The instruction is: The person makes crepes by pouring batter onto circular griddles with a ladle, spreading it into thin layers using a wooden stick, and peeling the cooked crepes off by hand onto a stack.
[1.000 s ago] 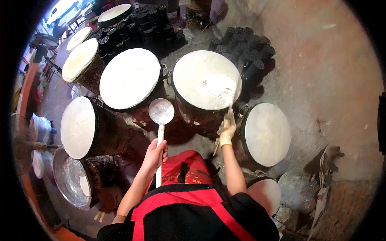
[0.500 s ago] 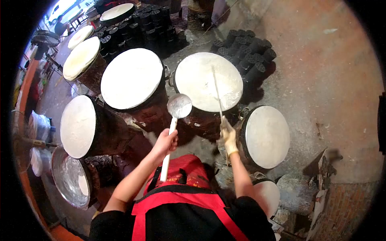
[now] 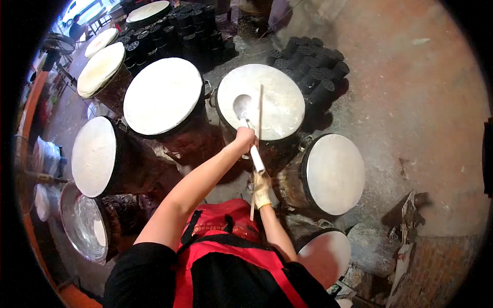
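My left hand (image 3: pixel 246 137), bare, is wrapped round the pale handle of a metal ladle (image 3: pixel 258 160). The ladle's round bowl lies over the left part of a flat white pot top (image 3: pixel 285 100) in front of me; I cannot tell whether it touches. A pale glove covers my right hand (image 3: pixel 261 186), which grips a thin wooden stick (image 3: pixel 261 97). The stick's far part reaches over the same white top, and its lower end sticks out below my hand. Part of the stick is hidden behind the ladle handle and my left hand.
Similar white-topped pots stand around: left (image 3: pixel 163 96), far left (image 3: pixel 94 156), right (image 3: pixel 336 174) and lower right (image 3: pixel 326 256). A metal basin (image 3: pixel 77 233) sits at lower left. Black perforated coal cylinders (image 3: pixel 313 72) are stacked behind. A brick patch (image 3: pixel 441 272) lies at lower right.
My left hand has moved forward and right, bringing the ladle over the white top. My right hand has come back and left with the stick. The view has shifted slightly.
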`<action>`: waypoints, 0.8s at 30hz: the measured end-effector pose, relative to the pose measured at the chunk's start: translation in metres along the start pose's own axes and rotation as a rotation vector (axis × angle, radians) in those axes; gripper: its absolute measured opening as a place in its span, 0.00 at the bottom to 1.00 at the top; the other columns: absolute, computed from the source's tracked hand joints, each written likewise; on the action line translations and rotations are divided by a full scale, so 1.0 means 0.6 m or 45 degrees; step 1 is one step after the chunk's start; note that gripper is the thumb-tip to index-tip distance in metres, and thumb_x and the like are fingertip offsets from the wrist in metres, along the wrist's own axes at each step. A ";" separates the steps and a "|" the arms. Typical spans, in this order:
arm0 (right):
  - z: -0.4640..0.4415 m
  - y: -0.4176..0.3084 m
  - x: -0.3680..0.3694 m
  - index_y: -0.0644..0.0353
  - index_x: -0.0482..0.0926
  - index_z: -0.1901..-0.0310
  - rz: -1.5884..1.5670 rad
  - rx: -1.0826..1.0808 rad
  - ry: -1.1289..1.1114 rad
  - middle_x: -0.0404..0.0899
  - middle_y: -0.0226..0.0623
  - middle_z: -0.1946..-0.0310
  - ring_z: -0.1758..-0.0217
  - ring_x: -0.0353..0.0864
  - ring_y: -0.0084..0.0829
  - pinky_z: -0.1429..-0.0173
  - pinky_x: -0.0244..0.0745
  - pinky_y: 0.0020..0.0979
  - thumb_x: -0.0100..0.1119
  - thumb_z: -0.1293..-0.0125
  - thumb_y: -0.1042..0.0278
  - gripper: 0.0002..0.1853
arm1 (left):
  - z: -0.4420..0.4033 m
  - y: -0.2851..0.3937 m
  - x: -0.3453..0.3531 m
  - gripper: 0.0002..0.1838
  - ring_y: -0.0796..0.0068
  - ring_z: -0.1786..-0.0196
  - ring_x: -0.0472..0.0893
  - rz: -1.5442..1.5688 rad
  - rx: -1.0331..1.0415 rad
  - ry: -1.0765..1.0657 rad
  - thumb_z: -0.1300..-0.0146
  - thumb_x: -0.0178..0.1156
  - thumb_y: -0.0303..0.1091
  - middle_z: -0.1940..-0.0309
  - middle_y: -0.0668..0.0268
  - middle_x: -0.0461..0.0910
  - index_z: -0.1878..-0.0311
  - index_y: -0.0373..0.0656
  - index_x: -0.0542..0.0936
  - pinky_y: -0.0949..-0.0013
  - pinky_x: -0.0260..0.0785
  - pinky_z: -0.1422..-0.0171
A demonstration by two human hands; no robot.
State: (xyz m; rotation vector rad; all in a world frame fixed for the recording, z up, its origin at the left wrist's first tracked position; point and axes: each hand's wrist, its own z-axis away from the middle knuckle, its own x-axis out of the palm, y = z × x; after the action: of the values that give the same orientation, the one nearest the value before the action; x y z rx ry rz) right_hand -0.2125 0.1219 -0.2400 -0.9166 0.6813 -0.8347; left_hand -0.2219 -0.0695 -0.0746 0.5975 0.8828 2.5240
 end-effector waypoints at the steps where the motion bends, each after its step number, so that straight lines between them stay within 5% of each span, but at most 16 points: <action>1: 0.047 -0.086 -0.004 0.50 0.77 0.52 -0.186 0.129 -0.105 0.72 0.30 0.79 0.85 0.67 0.22 0.83 0.61 0.26 0.57 0.39 0.49 0.18 | -0.023 0.002 -0.015 0.12 0.81 0.83 0.65 0.361 -0.259 -0.124 0.36 0.45 0.25 0.75 0.64 0.68 0.51 0.31 0.63 0.78 0.62 0.86; 2: 0.103 -0.187 -0.006 0.48 0.78 0.56 -0.359 0.274 -0.193 0.65 0.26 0.88 0.91 0.63 0.22 0.87 0.57 0.24 0.59 0.42 0.43 0.20 | -0.022 0.036 -0.029 0.14 0.84 0.84 0.64 0.315 -0.299 -0.185 0.35 0.47 0.28 0.76 0.65 0.69 0.49 0.32 0.63 0.82 0.60 0.86; 4: 0.125 -0.277 -0.057 0.51 0.78 0.51 -0.451 0.186 -0.249 0.71 0.25 0.84 0.90 0.64 0.16 0.91 0.55 0.20 0.57 0.40 0.42 0.24 | 0.156 0.127 -0.058 0.03 0.86 0.86 0.60 -0.428 0.293 -0.531 0.36 0.46 0.27 0.82 0.75 0.63 0.63 0.38 0.64 0.81 0.56 0.88; 6: 0.074 -0.286 -0.104 0.50 0.75 0.46 -0.682 0.022 -0.186 0.70 0.25 0.84 0.90 0.63 0.14 0.91 0.56 0.17 0.56 0.38 0.45 0.24 | 0.141 0.120 -0.098 0.04 0.88 0.87 0.58 0.609 -0.192 -0.688 0.35 0.45 0.26 0.81 0.74 0.62 0.63 0.36 0.63 0.86 0.52 0.89; 8: 0.033 -0.249 -0.110 0.51 0.73 0.43 -0.497 -0.246 0.099 0.69 0.22 0.84 0.89 0.64 0.12 0.92 0.58 0.17 0.53 0.36 0.48 0.23 | 0.163 0.122 -0.107 0.04 0.88 0.86 0.58 0.629 -0.336 -0.619 0.34 0.45 0.26 0.81 0.73 0.62 0.63 0.36 0.63 0.86 0.51 0.90; 10: 0.092 -0.287 -0.054 0.63 0.76 0.49 -1.165 0.027 0.009 0.77 0.26 0.72 0.70 0.76 0.17 0.66 0.72 0.17 0.54 0.33 0.60 0.17 | 0.178 0.117 -0.120 0.04 0.88 0.86 0.57 0.573 -0.396 -0.534 0.34 0.45 0.26 0.81 0.72 0.62 0.64 0.36 0.63 0.85 0.49 0.90; 13: 0.132 -0.193 -0.051 0.63 0.73 0.44 -0.047 -0.258 -0.283 0.77 0.35 0.49 0.53 0.76 0.20 0.49 0.71 0.21 0.53 0.34 0.66 0.19 | 0.192 0.096 -0.141 0.07 0.88 0.87 0.57 0.494 -0.393 -0.380 0.35 0.46 0.26 0.81 0.71 0.63 0.69 0.37 0.64 0.85 0.48 0.90; 14: 0.149 -0.184 -0.059 0.61 0.73 0.44 0.587 -0.810 -0.341 0.77 0.35 0.49 0.54 0.76 0.20 0.51 0.71 0.21 0.53 0.34 0.68 0.18 | 0.202 0.080 -0.155 0.07 0.88 0.87 0.57 0.446 -0.348 -0.348 0.35 0.47 0.27 0.81 0.71 0.63 0.70 0.37 0.64 0.84 0.48 0.89; 17: 0.060 -0.205 -0.104 0.55 0.73 0.42 -0.912 0.083 -0.380 0.77 0.32 0.50 0.59 0.77 0.18 0.55 0.73 0.19 0.48 0.32 0.71 0.17 | 0.240 0.037 -0.206 0.08 0.87 0.87 0.58 0.356 -0.224 -0.228 0.36 0.48 0.27 0.81 0.70 0.64 0.71 0.38 0.65 0.83 0.49 0.88; 20: 0.064 -0.195 -0.111 0.55 0.73 0.42 0.157 -0.638 -0.102 0.78 0.33 0.54 0.61 0.77 0.19 0.57 0.73 0.18 0.51 0.34 0.70 0.18 | 0.273 -0.007 -0.261 0.09 0.87 0.87 0.57 0.407 -0.205 -0.121 0.36 0.49 0.28 0.82 0.71 0.63 0.72 0.39 0.64 0.84 0.48 0.87; 23: 0.152 -0.213 -0.104 0.54 0.71 0.41 0.523 -0.604 -0.279 0.78 0.39 0.56 0.54 0.77 0.33 0.43 0.67 0.32 0.54 0.35 0.66 0.21 | 0.309 -0.036 -0.287 0.10 0.88 0.86 0.56 0.697 -0.288 -0.018 0.34 0.46 0.29 0.84 0.74 0.58 0.72 0.40 0.63 0.84 0.48 0.88; 24: 0.154 -0.193 -0.117 0.51 0.67 0.36 0.749 -0.920 -0.399 0.78 0.44 0.50 0.47 0.77 0.40 0.33 0.61 0.40 0.52 0.34 0.61 0.24 | 0.327 -0.042 -0.294 0.10 0.88 0.86 0.56 0.856 -0.335 0.011 0.34 0.46 0.29 0.84 0.74 0.58 0.73 0.40 0.63 0.84 0.48 0.88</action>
State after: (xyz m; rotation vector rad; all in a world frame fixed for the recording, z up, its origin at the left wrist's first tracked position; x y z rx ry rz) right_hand -0.2115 0.1773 -0.0856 -1.3569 0.9287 0.1086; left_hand 0.0305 -0.0435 0.0021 0.9109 0.3644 3.1616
